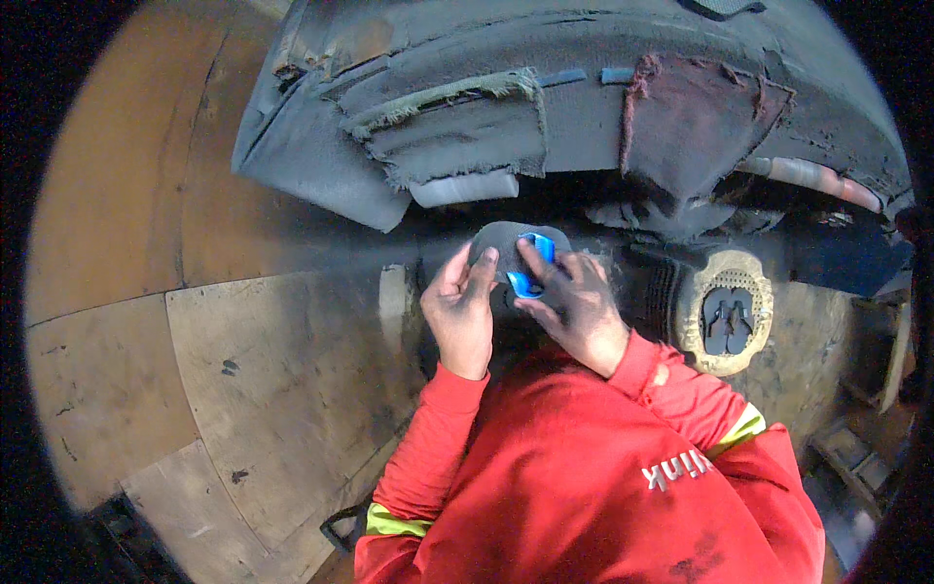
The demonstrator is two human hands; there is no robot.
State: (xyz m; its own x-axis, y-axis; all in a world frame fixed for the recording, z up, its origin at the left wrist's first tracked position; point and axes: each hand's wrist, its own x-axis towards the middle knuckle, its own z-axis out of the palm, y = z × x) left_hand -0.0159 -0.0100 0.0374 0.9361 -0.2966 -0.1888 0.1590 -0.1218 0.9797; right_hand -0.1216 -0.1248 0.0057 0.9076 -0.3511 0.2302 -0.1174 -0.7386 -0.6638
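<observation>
One dark grey piece point(498, 237) sits mid-scene, its left edge closed between the thumb and fingers of the left hand point(459, 313). The right hand point(589, 313), at its right, lays curled fingers over blue material point(542, 250) showing as two patches; how firmly it grips, I cannot tell. Beyond, one greyish cloth point(457, 136) lies far left, one reddish cloth point(696, 127) far right.
</observation>
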